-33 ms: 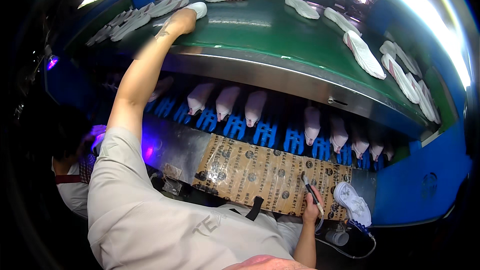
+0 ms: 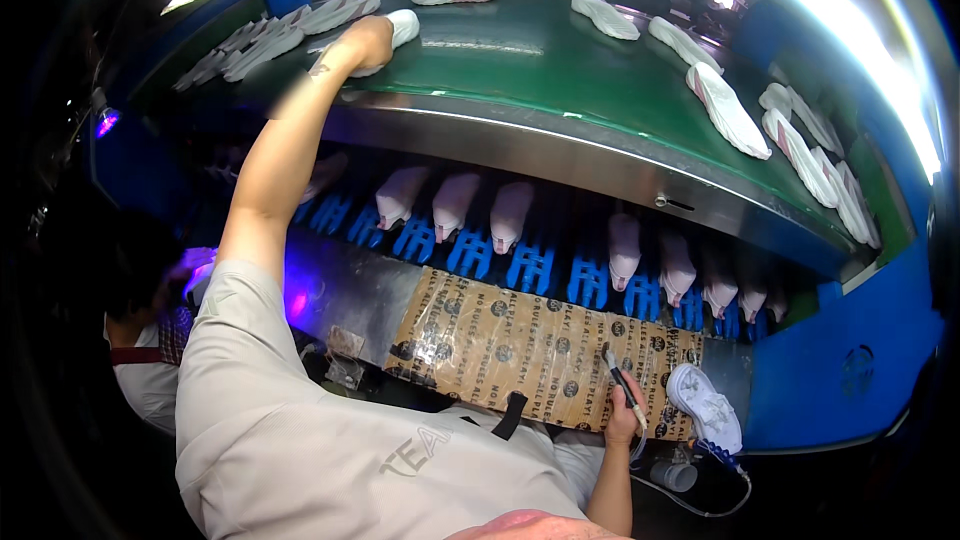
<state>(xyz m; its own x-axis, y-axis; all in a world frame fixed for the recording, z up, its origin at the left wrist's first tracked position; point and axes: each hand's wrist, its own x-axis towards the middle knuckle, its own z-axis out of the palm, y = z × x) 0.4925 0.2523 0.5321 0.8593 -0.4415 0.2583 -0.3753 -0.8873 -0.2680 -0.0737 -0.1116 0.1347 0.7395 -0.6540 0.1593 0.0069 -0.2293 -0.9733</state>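
Reaching over the green belt (image 2: 560,70), the left hand (image 2: 368,40) grips a white sole (image 2: 404,28) near the belt's left end, its fingers curled and mostly hidden. The right hand (image 2: 624,415) pinches a slim dark-handled tool (image 2: 628,392) between its fingers, tip directed away from the person, above the brown-covered counter (image 2: 500,340). A white shoe (image 2: 708,410) lies just right of this hand; further soles (image 2: 728,112) rest toward both ends of the belt.
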